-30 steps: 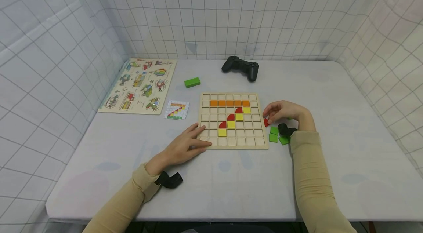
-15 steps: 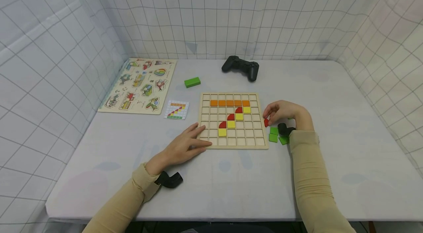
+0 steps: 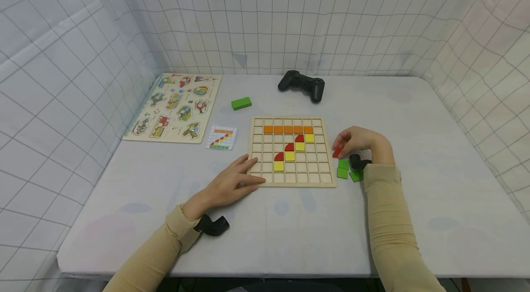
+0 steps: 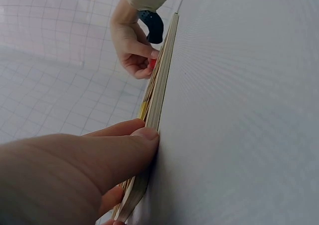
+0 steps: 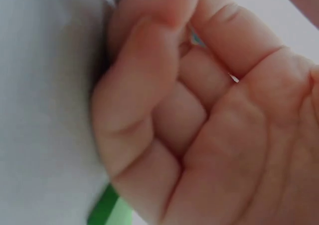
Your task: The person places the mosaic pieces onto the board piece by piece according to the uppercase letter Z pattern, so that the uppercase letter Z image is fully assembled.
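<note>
A pale wooden grid board (image 3: 302, 167) lies mid-table, with an orange row near its top and a diagonal of yellow squares and red quarter circles. My left hand (image 3: 229, 185) rests at its lower left corner with fingers spread. The left wrist view shows that thumb (image 4: 142, 144) against the board's edge. Just right of the board, my right hand (image 3: 361, 140) pinches a small red piece (image 3: 337, 152) between thumb and fingers, low over the table. Curled fingers (image 5: 130, 93) hide that piece in the right wrist view.
Several green squares (image 3: 342, 173) lie below the right hand. A pattern card (image 3: 221, 138) is left of the board, beside a picture puzzle board (image 3: 175, 108). A green block (image 3: 241, 103) and a black game controller (image 3: 301, 85) lie farther back.
The right hand has shifted slightly to the right, and the red piece, now in its pinch, has tilted and moved a little away from the board. The left hand has not moved.
</note>
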`<action>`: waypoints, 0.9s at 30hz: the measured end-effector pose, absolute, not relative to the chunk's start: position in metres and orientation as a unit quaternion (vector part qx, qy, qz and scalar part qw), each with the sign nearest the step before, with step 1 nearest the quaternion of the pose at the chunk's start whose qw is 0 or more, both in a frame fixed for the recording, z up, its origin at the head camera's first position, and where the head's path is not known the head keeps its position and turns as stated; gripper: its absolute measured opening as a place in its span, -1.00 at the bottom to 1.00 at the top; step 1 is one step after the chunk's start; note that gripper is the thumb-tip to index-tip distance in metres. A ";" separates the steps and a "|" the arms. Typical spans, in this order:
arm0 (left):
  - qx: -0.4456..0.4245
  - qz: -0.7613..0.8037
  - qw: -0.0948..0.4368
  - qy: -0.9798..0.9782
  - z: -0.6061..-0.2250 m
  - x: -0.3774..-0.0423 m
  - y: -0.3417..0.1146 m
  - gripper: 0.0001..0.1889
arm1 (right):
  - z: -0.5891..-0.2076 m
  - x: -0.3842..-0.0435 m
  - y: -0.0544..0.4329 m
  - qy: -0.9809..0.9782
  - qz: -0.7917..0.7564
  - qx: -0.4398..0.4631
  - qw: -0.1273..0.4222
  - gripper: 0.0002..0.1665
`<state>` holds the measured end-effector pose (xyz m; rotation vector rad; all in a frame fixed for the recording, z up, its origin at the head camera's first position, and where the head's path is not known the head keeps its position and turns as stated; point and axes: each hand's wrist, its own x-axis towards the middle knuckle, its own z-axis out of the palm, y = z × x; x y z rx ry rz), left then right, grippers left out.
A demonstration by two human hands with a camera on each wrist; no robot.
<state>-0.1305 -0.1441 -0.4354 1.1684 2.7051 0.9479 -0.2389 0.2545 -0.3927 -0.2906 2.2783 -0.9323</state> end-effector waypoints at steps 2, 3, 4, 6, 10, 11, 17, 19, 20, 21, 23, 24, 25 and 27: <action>0.378 0.305 0.024 0.874 -0.436 -0.131 -0.144 -0.74 | -0.391 -0.238 0.257 0.874 -0.344 -0.112 0.323 -0.67; 0.377 0.305 0.025 0.874 -0.436 -0.131 -0.144 -0.74 | -0.391 -0.238 0.258 0.876 -0.341 -0.111 0.323 -0.68; 0.376 0.304 0.026 0.875 -0.436 -0.131 -0.144 -0.74 | -0.391 -0.238 0.259 0.878 -0.336 -0.112 0.322 -0.69; 0.376 0.302 0.026 0.876 -0.436 -0.131 -0.144 -0.74 | -0.390 -0.238 0.261 0.879 -0.334 -0.111 0.323 -0.71; 0.376 0.303 0.026 0.875 -0.437 -0.131 -0.144 -0.74 | -0.387 -0.239 0.259 0.877 -0.348 -0.114 0.312 -0.78; 0.376 0.303 0.026 0.875 -0.437 -0.131 -0.145 -0.74 | -0.385 -0.240 0.258 0.875 -0.356 -0.120 0.305 -0.79; 0.374 0.303 0.030 0.876 -0.436 -0.132 -0.145 -0.75 | -0.370 -0.238 0.234 0.869 -0.393 -0.177 0.245 -0.75; 0.374 0.304 0.032 0.876 -0.436 -0.132 -0.145 -0.74 | -0.366 -0.237 0.222 0.867 -0.400 -0.193 0.226 -0.75; 0.374 0.304 0.033 0.875 -0.436 -0.132 -0.145 -0.74 | -0.364 -0.237 0.215 0.867 -0.401 -0.201 0.217 -0.75; 0.374 0.304 0.033 0.875 -0.436 -0.132 -0.145 -0.74 | -0.363 -0.236 0.207 0.867 -0.401 -0.206 0.211 -0.76; 0.375 0.305 0.033 0.875 -0.436 -0.132 -0.145 -0.74 | -0.362 -0.234 0.192 0.863 -0.407 -0.221 0.202 -0.78; 0.374 0.305 0.033 0.875 -0.436 -0.132 -0.145 -0.74 | -0.362 -0.234 0.183 0.862 -0.407 -0.228 0.200 -0.80; 0.375 0.303 0.032 0.875 -0.436 -0.132 -0.145 -0.74 | -0.362 -0.233 0.175 0.862 -0.404 -0.235 0.198 -0.81; 0.376 0.301 0.031 0.876 -0.436 -0.132 -0.145 -0.74 | -0.364 -0.230 0.158 0.861 -0.398 -0.247 0.198 -0.82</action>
